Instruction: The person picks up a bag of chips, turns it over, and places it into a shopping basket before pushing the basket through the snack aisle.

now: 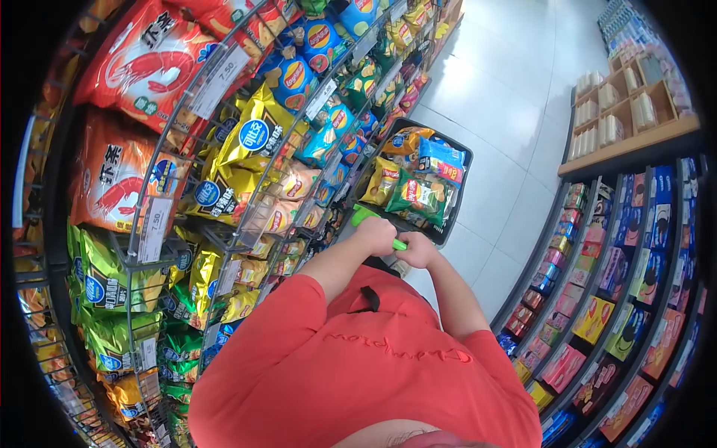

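Note:
My left hand (pixel 377 236) is closed around the green handle (pixel 363 215) of a shopping cart. Close beside it, my right hand (pixel 417 251) grips the same handle near its right part. Ahead of both hands is the cart's dark basket (pixel 464 187). Inside it lie several snack bags: a yellow chip bag (pixel 382 181) at the left, a green chip bag (pixel 415 196) nearest me, a blue bag (pixel 442 160) at the right and an orange bag (pixel 410 140) at the far end. Parts of the bags overlap.
Wire shelves at the left hold red shrimp-pictured snack bags (pixel 146 63), yellow snack bags (pixel 254 134) and blue chip bags (pixel 291 77), with price tags (pixel 154 228). On the right, shelves carry boxed goods (pixel 594 319) and a wooden divided rack (pixel 627 134). Pale floor tiles (pixel 504 142) stretch ahead.

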Demonstrator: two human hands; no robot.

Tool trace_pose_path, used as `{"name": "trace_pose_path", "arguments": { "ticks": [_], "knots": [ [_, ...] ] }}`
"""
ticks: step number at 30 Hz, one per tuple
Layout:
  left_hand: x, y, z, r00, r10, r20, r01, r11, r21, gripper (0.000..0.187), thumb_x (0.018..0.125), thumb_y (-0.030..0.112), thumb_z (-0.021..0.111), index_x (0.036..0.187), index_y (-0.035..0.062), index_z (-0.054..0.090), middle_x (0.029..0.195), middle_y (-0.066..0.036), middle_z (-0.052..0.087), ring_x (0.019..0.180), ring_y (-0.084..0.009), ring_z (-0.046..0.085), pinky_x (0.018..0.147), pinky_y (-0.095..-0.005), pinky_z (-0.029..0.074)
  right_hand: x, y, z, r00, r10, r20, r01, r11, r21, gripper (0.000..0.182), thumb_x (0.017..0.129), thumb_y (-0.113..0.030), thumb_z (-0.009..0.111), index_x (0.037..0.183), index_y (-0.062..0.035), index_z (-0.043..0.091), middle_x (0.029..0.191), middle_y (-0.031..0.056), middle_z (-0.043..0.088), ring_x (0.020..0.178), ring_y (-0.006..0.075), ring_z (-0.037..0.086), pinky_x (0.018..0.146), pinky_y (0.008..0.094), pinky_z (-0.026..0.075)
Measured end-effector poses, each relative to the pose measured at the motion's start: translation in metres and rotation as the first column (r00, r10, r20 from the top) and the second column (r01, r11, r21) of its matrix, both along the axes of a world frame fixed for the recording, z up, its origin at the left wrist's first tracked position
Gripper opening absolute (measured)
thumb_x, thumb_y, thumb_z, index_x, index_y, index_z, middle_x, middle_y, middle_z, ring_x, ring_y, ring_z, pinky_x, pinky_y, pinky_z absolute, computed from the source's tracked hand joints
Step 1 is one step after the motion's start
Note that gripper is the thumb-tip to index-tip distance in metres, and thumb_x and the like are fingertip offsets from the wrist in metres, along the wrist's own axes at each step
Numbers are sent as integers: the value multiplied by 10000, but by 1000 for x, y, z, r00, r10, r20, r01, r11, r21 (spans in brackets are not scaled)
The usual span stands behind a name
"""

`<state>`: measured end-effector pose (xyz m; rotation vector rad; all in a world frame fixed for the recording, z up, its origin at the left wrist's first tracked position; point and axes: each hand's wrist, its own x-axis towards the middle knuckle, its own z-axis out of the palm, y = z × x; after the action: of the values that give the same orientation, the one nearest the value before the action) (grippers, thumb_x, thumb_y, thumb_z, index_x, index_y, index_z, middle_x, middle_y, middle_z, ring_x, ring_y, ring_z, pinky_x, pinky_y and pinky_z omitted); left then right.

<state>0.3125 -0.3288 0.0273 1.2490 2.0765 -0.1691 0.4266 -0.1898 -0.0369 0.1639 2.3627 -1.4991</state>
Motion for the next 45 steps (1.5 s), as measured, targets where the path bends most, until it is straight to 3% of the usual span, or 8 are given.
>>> {"name": "trace_pose_path", "arguments": {
  "ticks": [14, 19, 22, 23, 25, 33, 45],
  "knots": [
    [-82, 75, -6, 999, -42, -3, 42, 998, 54, 247, 761, 281, 648, 847, 84, 770, 925, -139, 750, 881, -295, 731, 751, -426, 577, -78, 73, -3, 998, -1, 62, -2, 999, 52, 286, 687, -224, 715, 867, -5, 672, 791, 202, 654, 751, 339, 649, 693, 420, 502],
    [-123, 113, 0, 997, -76, 23, 75, 996, 45, 255, 765, 272, 641, 867, 77, 769, 929, -138, 749, 887, -292, 731, 751, -425, 579, -116, 108, 4, 994, -19, 111, 25, 998, -54, 248, 697, -179, 704, 857, 3, 651, 709, 134, 608, 646, 220, 572, 632, 379, 471],
    [-142, 131, -3, 995, -92, 40, 90, 995, 47, 254, 765, 263, 640, 871, 72, 768, 932, -137, 750, 891, -292, 732, 752, -425, 580, -131, 126, 4, 992, -25, 123, 33, 997, -66, 248, 698, -176, 707, 868, -4, 656, 708, 131, 613, 645, 222, 576, 632, 379, 472],
    [-149, 137, -7, 995, -95, 41, 92, 995, 49, 254, 765, 263, 640, 871, 72, 768, 932, -137, 750, 891, -292, 732, 752, -425, 580, -137, 132, 4, 990, -26, 141, 35, 997, -64, 290, 684, -237, 708, 883, -28, 684, 774, 206, 645, 727, 335, 638, 684, 416, 497],
    [-157, 148, -15, 998, -59, 35, 54, 992, 116, 243, 700, 270, 669, 818, 83, 770, 892, -152, 745, 862, -310, 730, 763, -436, 580, -147, 145, 3, 990, -29, 135, 37, 998, -57, 290, 682, -236, 710, 884, -29, 685, 781, 205, 647, 729, 337, 638, 686, 415, 497],
    [-194, 196, -22, 995, -94, 42, 89, 991, 97, 245, 724, 272, 658, 825, 80, 771, 910, -150, 748, 870, -307, 731, 762, -435, 581, -181, 190, -4, 990, -55, 131, 62, 997, -55, 286, 674, -224, 714, 874, -23, 680, 782, 201, 643, 716, 331, 625, 679, 412, 491],
    [-242, 271, -26, 996, -82, 23, 81, 996, 23, 263, 722, 316, 665, 818, 93, 766, 890, -142, 744, 863, -305, 729, 753, -432, 579, -234, 268, -24, 990, -30, 134, 60, 974, -219, 281, 683, -198, 715, 886, -8, 676, 763, 167, 667, 686, 271, 621, 675, 388, 497]
  ]
}}
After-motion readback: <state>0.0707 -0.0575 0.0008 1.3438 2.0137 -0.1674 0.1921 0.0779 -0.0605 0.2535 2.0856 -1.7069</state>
